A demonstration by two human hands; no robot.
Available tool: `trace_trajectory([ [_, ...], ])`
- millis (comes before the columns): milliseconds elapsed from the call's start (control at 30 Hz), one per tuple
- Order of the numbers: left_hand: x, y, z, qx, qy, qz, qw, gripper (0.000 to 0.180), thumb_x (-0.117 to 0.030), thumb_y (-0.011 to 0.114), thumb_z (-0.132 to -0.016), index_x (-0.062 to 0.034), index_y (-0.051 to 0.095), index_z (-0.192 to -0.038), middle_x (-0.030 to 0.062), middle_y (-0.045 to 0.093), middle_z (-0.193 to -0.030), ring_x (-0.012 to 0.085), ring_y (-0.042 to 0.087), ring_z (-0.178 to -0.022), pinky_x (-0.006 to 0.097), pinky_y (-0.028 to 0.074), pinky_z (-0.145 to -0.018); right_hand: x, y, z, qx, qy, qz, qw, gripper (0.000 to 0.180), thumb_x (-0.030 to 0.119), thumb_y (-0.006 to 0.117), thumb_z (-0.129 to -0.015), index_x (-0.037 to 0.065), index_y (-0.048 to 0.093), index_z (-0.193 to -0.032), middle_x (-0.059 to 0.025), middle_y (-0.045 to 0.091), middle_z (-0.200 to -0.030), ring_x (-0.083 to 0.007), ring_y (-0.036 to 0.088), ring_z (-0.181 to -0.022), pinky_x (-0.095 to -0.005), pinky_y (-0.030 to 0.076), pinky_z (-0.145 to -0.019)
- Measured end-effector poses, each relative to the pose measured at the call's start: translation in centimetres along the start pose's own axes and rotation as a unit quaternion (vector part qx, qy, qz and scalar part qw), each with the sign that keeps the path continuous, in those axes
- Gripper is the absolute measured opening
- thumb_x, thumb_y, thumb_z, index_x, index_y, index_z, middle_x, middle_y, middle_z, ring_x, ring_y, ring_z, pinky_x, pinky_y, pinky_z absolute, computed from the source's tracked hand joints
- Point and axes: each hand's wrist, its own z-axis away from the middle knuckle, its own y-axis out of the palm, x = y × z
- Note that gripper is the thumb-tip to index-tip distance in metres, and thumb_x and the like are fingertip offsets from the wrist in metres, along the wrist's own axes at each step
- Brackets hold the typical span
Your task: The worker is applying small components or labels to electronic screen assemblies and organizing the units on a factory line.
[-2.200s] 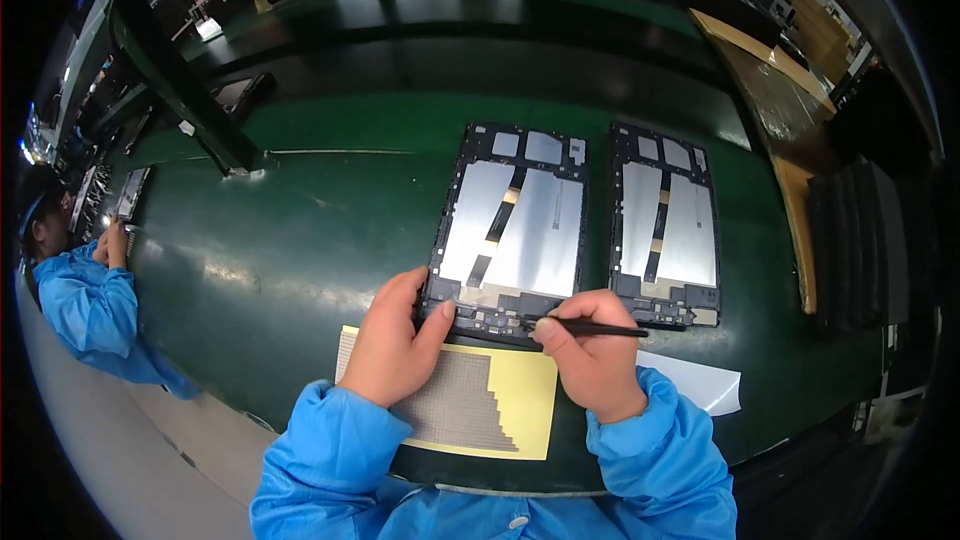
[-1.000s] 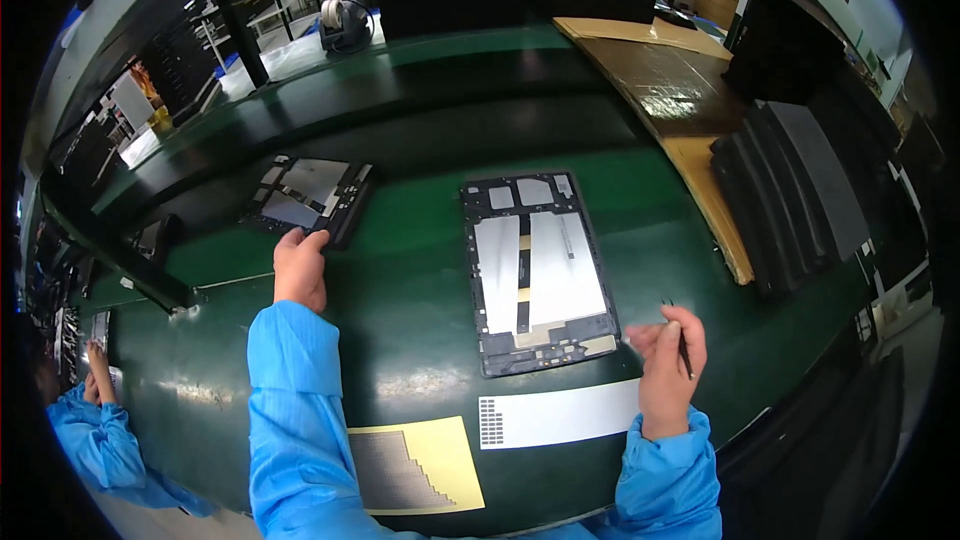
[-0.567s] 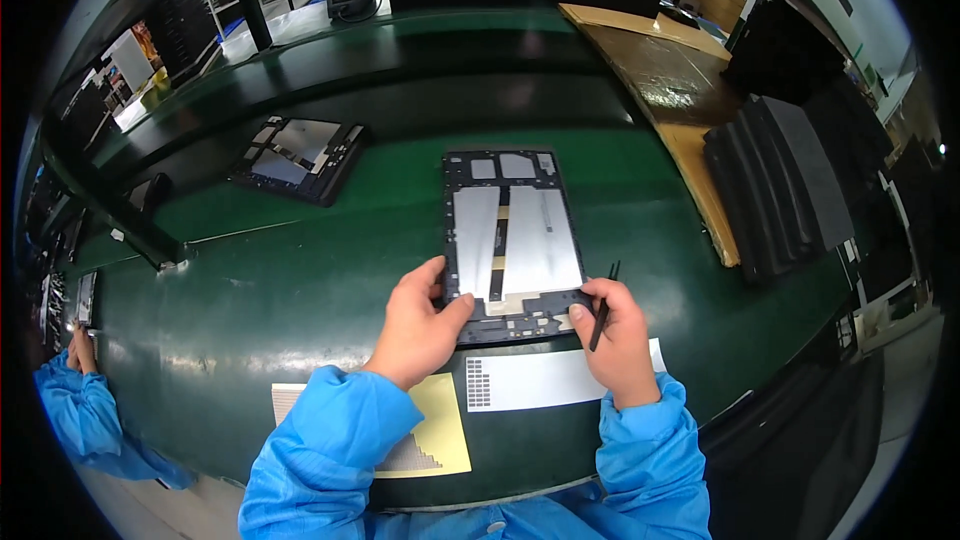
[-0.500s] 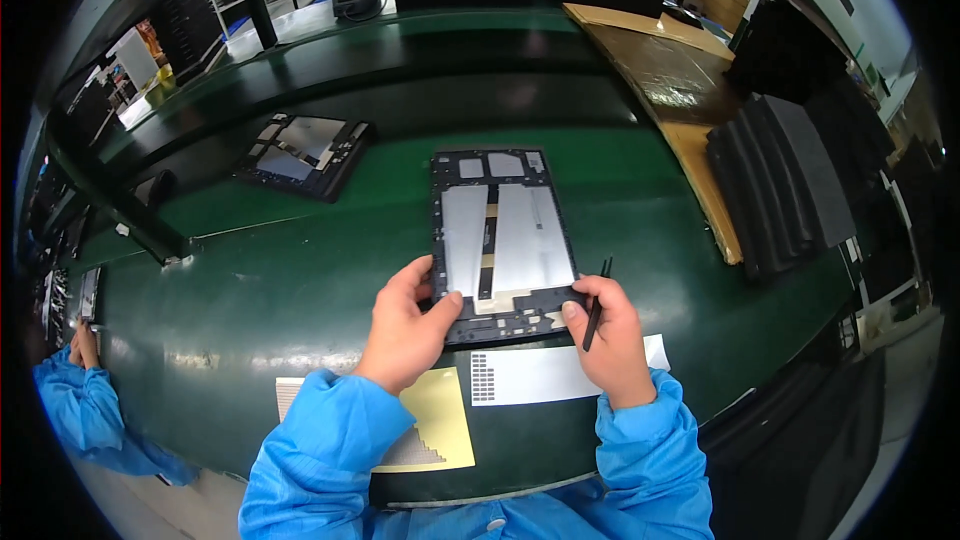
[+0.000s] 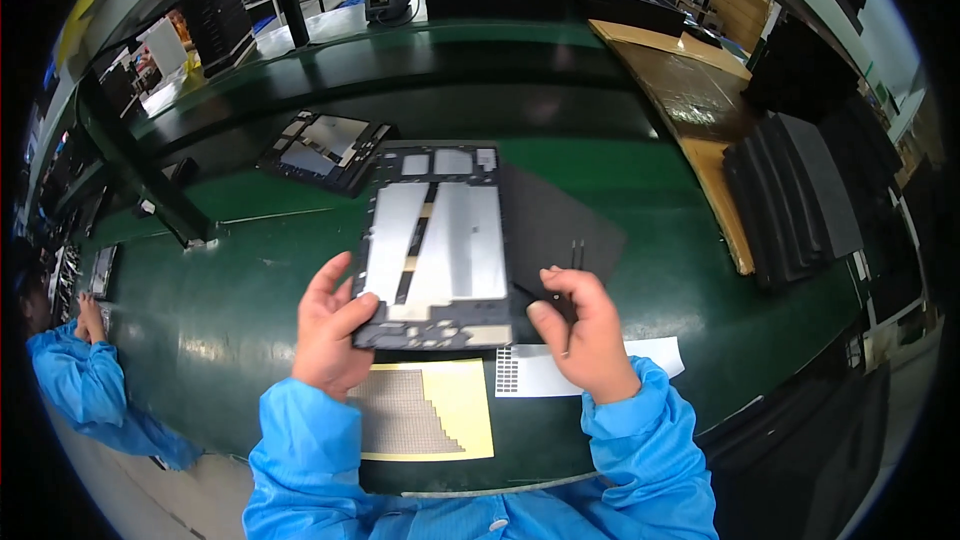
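Observation:
My left hand point(image 5: 335, 330) is closed on the lower left edge of a tablet housing point(image 5: 455, 250), thumb on top. Silver panels, a dark ribbon strip and a black frame show on its upward face. A flat black sheet point(image 5: 565, 215) sticks out from beneath it on the right. Just right of the housing's lower corner is my right hand point(image 5: 592, 335), closed on black tweezers point(image 5: 577, 252). Their thin tips point away from me over the black sheet; the rest is hard to make out against it.
Nearer me lie a yellow sheet point(image 5: 470, 410) with small grey labels and a white label strip point(image 5: 640, 352). Another tablet housing point(image 5: 325, 148) sits far left. Black foam sheets point(image 5: 790, 200) stand at right beside a brown board point(image 5: 690, 90). A co-worker's hands point(image 5: 92, 318) show far left.
My left hand has moved the tablet housing leftward, uncovering the black sheet. My right hand has let go of the housing's right edge and keeps the tweezers. The whole view has shifted slightly.

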Motion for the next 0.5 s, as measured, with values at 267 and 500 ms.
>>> trace_trajectory([
  [267, -1.8, -5.1, 1.8, -0.01, 0.0, 0.054, 0.998, 0.055, 0.007, 0.053, -0.08, 0.0061, 0.035, -0.132, 0.0225, 0.053, -0.121, 0.0304, 0.059, -0.106, 0.042, 0.048, -0.095, -0.8, -2.3, -1.0, 0.132, -0.027, 0.31, 0.941, 0.032, 0.013, 0.07, -0.075, 0.008, 0.056, -0.104, -0.0143, 0.06, -0.113, -0.0409, 0.046, -0.118, -0.0455, 0.038, -0.096],
  [500, -1.4, -4.8, 2.4, -0.062, -0.007, 0.073, 0.995, 0.054, 0.006, 0.051, -0.083, 0.0014, 0.033, -0.134, 0.0218, 0.053, -0.12, 0.0308, 0.059, -0.105, 0.044, 0.05, -0.092, -1.1, -2.5, -1.1, 0.101, -0.056, 0.46, 0.881, 0.019, 0.022, 0.067, -0.077, 0.008, 0.058, -0.086, -0.0099, 0.057, -0.081, -0.0299, 0.055, -0.081, -0.042, 0.049, -0.071],
])
